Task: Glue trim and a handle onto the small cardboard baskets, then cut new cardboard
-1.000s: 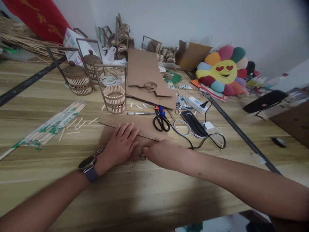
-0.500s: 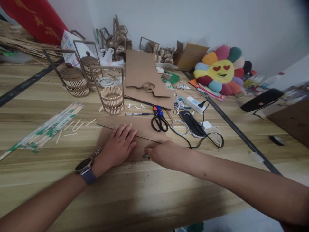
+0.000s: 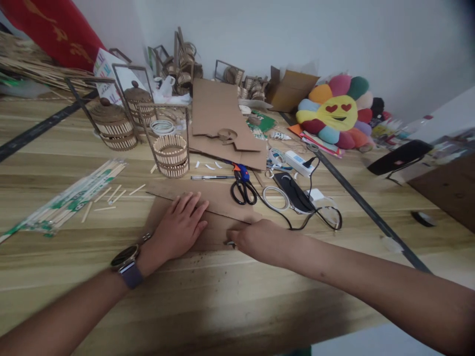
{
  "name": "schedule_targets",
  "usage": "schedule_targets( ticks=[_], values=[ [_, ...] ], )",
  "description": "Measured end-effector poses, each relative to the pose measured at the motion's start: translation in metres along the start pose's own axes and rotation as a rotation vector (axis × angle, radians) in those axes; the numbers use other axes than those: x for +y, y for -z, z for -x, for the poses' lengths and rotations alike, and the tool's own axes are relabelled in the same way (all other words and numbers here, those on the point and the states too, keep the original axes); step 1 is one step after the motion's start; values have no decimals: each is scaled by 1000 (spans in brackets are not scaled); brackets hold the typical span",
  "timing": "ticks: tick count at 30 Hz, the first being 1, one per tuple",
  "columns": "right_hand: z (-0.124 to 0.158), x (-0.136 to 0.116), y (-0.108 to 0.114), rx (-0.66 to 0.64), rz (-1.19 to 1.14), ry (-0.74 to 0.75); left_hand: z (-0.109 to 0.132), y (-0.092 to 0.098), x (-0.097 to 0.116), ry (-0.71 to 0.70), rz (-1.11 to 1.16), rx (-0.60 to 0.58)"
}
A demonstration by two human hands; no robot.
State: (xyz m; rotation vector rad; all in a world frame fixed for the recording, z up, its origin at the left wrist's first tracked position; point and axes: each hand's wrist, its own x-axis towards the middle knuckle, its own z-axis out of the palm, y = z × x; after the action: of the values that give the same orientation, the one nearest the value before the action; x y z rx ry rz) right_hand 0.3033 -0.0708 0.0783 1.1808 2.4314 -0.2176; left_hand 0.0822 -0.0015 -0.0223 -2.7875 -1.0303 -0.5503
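Observation:
My left hand (image 3: 177, 230) lies flat with fingers spread, pressing on brown cardboard (image 3: 211, 225) in front of me. One cardboard strip (image 3: 230, 200) overlaps the piece below, its straight edge running past my fingertips. My right hand (image 3: 256, 240) is closed at the cardboard's right part, fingers curled. A small shiny thing (image 3: 230, 244) shows at its fingertips; the rest is hidden in the hand, so I cannot tell its kind. Just beyond the strip lie black-handled scissors (image 3: 244, 192), a blue glue gun (image 3: 242, 172) and a pen (image 3: 212, 177).
A small slatted wooden bucket (image 3: 170, 155) stands behind the cardboard, with lidded ones (image 3: 113, 123) at left. Bagged sticks (image 3: 77, 198) lie left. At right are a phone (image 3: 295, 192), a power strip (image 3: 299, 162) and a black cable (image 3: 274, 212). Cut cardboard (image 3: 215, 106) lies behind.
My right hand has slid slightly to the right along the cardboard, with the small shiny thing still at its fingertips. My left hand stays pressed flat. The view has shifted a little.

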Motion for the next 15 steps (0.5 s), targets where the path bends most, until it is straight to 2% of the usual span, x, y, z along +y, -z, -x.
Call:
schedule_targets(
  ticks=[6,15],
  values=[
    [4,-1,-2,27,24,-16,0,0,-1,-5,-9,-27],
    [10,-4,2,-24,93,-54,0,-1,-2,-18,-12,-12]
  ],
)
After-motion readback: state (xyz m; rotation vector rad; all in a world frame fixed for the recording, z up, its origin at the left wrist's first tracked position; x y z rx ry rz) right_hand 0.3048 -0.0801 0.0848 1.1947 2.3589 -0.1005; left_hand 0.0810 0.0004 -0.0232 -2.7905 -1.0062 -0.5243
